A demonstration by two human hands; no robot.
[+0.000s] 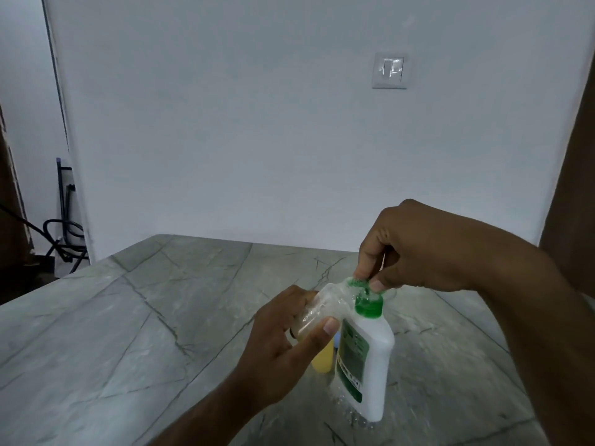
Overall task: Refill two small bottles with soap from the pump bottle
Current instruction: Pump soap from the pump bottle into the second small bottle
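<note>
A white pump bottle [370,365] with a green label and green collar stands on the grey stone table [128,317]. My right hand [415,249] pinches its green pump head [360,283] from above. My left hand [283,346] holds a small clear bottle [322,310] tilted, its mouth up against the pump nozzle. A second small bottle, yellow [323,358], stands on the table just left of the pump bottle, partly hidden behind my left hand.
A white wall with a switch plate [389,70] rises behind the table. Black cables and a stand [62,239] lie on the floor at the far left. A brown door edge [573,188] shows on the right.
</note>
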